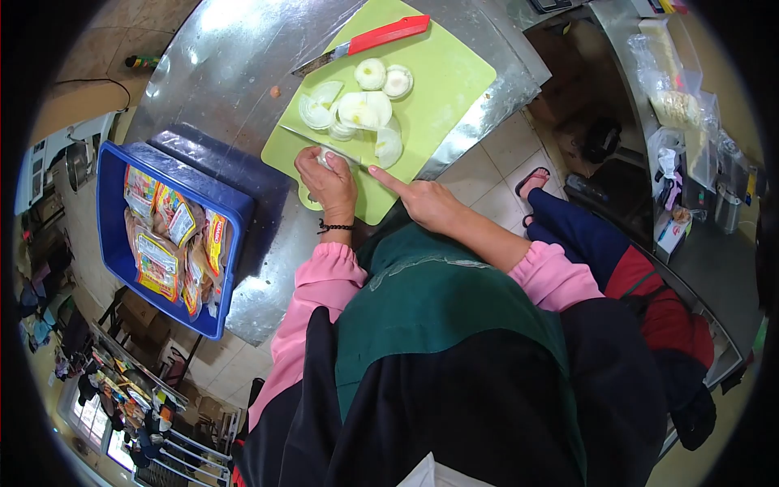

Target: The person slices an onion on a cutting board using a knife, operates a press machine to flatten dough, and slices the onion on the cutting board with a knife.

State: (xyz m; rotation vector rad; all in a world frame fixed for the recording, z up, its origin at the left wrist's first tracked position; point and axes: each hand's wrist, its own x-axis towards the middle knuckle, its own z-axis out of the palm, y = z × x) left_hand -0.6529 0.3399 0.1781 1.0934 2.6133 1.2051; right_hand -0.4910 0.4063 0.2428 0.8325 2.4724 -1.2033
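A green cutting board (450, 77) lies on the metal table, with sliced white onion (363, 110) spread over its middle. Fingers of my left hand (329, 183) are curled round a small piece of onion (326, 157) near the board's lower edge. My right hand (426, 201) is wrapped round the handle of a knife, its index finger stretched along the top; the handle is mostly hidden. The thin blade (312, 140) crosses just beyond my left fingers, against the onion piece. A second knife with a red handle (389, 35) rests at the board's far end.
On the left of the metal table (219, 89) stands a blue tub (223, 300) holding several packaged goods (158, 256). A person in dark blue and red clothing (588, 235) is close on the right, beside a counter (714, 284) with bags and containers. A small brown bit (275, 92) lies beside the board.
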